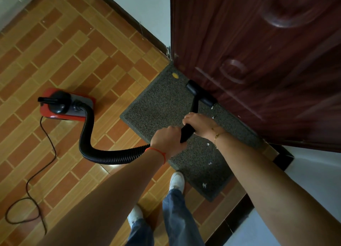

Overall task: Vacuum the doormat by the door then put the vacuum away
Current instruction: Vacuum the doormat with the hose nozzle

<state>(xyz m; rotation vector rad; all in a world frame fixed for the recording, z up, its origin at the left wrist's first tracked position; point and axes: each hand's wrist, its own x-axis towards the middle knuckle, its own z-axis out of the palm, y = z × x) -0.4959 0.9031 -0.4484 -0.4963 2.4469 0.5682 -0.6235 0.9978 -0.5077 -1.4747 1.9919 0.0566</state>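
Observation:
A dark grey doormat (162, 105) lies on the tiled floor against a dark red door (258, 61). Small white scraps (210, 163) and a yellow bit (175, 75) lie on the mat. The vacuum's black floor nozzle (200, 93) rests on the mat's far edge beside the door. My right hand (200, 124) grips the black wand (187, 131) higher up, and my left hand (167, 140) grips its lower end where the ribbed hose (110, 156) joins. The hose curves back to the red and black vacuum body (64, 105) on the floor at the left.
The vacuum's black power cord (35, 181) loops over the orange tiles at the lower left. My two feet in white shoes (176, 180) stand at the mat's near edge. White walls with a dark skirting board (132, 18) flank the door.

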